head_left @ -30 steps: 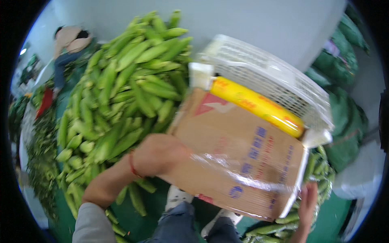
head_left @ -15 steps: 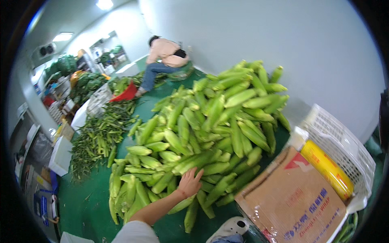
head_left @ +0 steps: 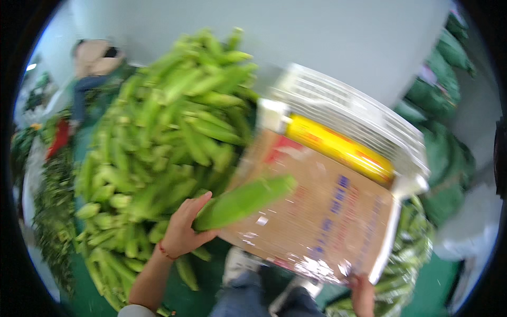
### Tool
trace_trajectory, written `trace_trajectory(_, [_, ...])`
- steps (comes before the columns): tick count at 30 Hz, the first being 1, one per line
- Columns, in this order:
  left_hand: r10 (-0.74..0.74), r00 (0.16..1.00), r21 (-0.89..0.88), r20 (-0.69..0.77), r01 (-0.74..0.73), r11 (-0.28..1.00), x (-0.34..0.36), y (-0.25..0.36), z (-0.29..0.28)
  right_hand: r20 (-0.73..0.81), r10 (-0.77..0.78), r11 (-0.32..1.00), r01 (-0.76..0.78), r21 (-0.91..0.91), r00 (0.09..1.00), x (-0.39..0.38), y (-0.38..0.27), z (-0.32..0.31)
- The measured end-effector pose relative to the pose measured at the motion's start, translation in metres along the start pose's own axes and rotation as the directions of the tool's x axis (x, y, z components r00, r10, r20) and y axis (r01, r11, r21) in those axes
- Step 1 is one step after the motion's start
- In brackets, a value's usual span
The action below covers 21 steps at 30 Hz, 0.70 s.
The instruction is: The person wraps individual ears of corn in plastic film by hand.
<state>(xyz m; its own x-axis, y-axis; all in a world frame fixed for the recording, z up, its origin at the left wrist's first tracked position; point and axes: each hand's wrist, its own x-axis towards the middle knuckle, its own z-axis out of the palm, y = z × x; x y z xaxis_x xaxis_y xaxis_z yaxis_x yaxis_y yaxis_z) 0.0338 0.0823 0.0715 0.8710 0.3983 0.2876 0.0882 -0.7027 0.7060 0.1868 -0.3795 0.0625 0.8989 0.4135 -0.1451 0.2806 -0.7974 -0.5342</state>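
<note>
The left hand [head_left: 182, 230], fingers wrapped round a green corn ear [head_left: 243, 202], carries it toward three o'clock over the cardboard sheet [head_left: 322, 216], whose lower edge the right hand [head_left: 362, 289] pinches; setting it down looks next.

The corn heap [head_left: 158, 142] lies to my left, the board [head_left: 317, 216] on my lap to the right, a crate [head_left: 364, 121] just beyond it.

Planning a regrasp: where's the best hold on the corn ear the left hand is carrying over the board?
Probably the thick butt end, from the left. The corn ear lies near-level and tapers toward its tip, which hangs free over the cardboard board. The left hand already wraps that butt end from the pile side; a hold nearer the middle would balance it better.
</note>
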Motion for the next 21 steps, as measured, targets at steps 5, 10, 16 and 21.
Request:
trace_trajectory(5, [0.516, 0.782, 0.066, 0.35, -0.57, 0.819, 0.066, 0.093, 0.089, 0.013, -0.215, 0.957, 0.213, -0.197, 0.977, 0.004, -0.018, -0.016])
trace_trajectory(10, [0.459, 0.712, -0.082, 0.532, -0.495, 0.865, 0.088, 0.092, 0.126, -0.033, -0.079, 0.541, 0.071, 0.838, 0.996, 0.018, -0.04, -0.038])
trace_trajectory(16, [0.141, 0.966, 0.036, 0.218, -0.153, 0.988, 0.024, 0.096, 0.097, -0.187, -0.523, 0.842, 0.47, -0.265, 0.832, 0.104, -0.075, 0.028])
trace_trajectory(21, [0.322, 0.923, 0.224, 0.213, -0.367, 0.903, 0.002, 0.042, 0.068, -0.223, -0.513, 0.849, 0.452, -0.272, 0.829, 0.124, -0.084, 0.038])
